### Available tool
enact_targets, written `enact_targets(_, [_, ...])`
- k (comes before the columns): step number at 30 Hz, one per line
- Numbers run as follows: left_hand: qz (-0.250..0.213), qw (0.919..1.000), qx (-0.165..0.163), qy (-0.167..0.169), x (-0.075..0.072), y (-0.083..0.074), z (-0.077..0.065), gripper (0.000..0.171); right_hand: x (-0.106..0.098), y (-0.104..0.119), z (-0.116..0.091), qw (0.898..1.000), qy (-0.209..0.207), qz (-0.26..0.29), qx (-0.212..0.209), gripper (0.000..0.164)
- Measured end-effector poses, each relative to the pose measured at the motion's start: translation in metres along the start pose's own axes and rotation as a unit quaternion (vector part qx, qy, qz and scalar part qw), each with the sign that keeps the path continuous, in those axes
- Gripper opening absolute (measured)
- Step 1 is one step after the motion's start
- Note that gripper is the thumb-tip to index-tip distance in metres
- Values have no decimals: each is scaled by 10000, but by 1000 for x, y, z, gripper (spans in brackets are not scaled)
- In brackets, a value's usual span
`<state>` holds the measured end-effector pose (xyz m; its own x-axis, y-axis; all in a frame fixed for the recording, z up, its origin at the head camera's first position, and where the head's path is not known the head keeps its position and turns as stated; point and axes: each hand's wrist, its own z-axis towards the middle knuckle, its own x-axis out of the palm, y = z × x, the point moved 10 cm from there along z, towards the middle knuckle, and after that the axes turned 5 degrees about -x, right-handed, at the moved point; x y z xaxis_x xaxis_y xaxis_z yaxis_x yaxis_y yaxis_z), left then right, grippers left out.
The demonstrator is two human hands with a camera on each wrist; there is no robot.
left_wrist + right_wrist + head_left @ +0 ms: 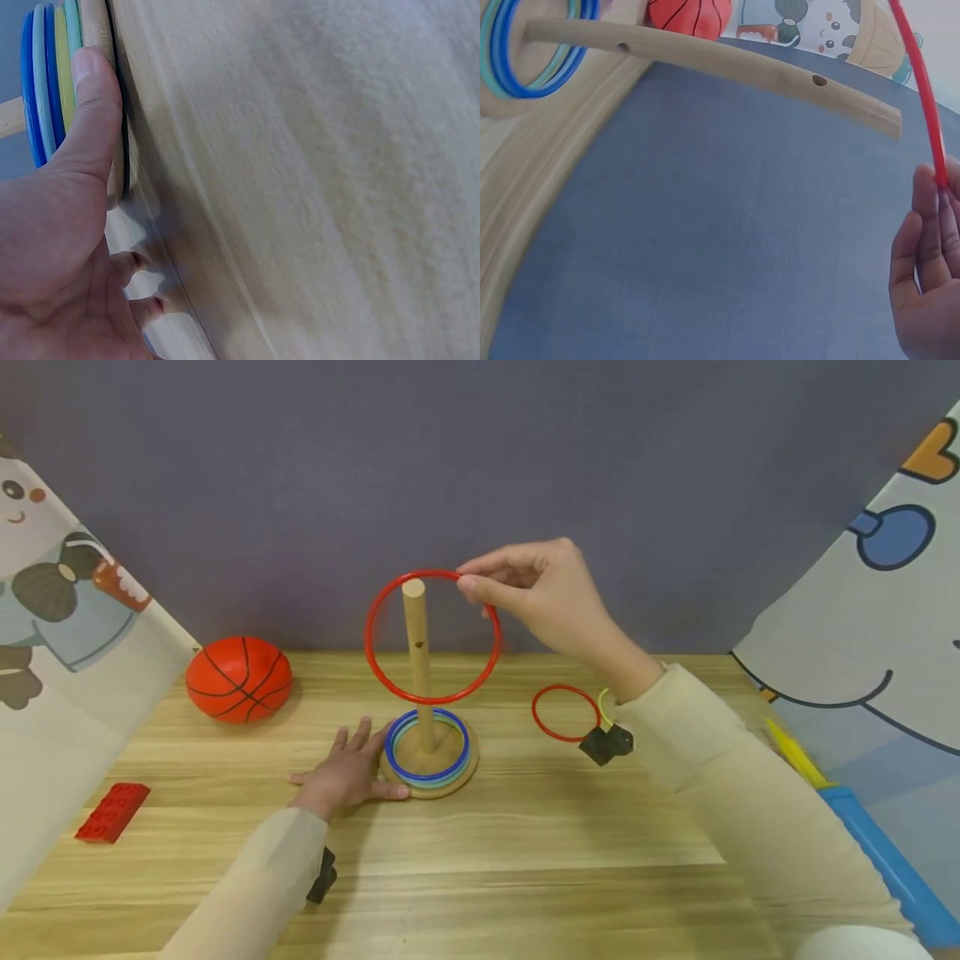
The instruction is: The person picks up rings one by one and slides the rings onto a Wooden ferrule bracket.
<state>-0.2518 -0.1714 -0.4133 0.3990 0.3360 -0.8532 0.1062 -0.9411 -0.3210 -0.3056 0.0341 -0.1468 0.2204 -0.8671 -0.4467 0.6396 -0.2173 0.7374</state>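
My right hand (540, 585) pinches a red ring (432, 700) between thumb and fingertips. In the right wrist view the red ring (921, 82) lies just past the free tip of the wooden peg (727, 64), apart from it. The peg stands upright on a round wooden base (448, 747). Several stacked rings (49, 82), blue, light blue, yellow and green, circle the peg's foot. Beside the base, my left hand (345, 777) lies with fingers spread on the table, its thumb (94, 97) touching the base's edge by the rings.
Right of the base lie another red ring (535, 710) and a yellow ring (602, 700), partly hidden by the right sleeve. A toy basketball (239, 680) and red block (112, 812) are at left. A blue and yellow toy (877, 835) lies far right. A grey wall (300, 485) stands behind.
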Motion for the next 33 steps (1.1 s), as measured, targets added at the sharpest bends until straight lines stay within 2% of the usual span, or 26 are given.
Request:
enact_targets(6, [-55, 10000, -50, 31, 0, 1, 0, 115, 6, -5, 18, 9994, -295, 128, 94, 16])
enact_targets(11, [2, 9999, -95, 69, 1, 2, 1, 115, 12, -30, 19, 9972, -473, -89, 580, 20])
enact_targets(15, [6, 9999, -99, 100, 2, 2, 1, 114, 22, -58, 10, 9927, -518, -428, 1006, 19])
enact_targets(20, [-19, 9999, -104, 77, 1, 2, 1, 115, 40, -88, -6, 9878, -328, -813, 1289, 18])
enact_targets(28, [22, 9998, -180, 112, 3, 4, 3, 115, 69, -128, -34, 9861, -62, -750, 1483, 20])
enact_targets(33, [49, 9997, -188, 142, 4, 4, 3, 114, 88, -144, -50, 9855, 90, -616, 1580, 17])
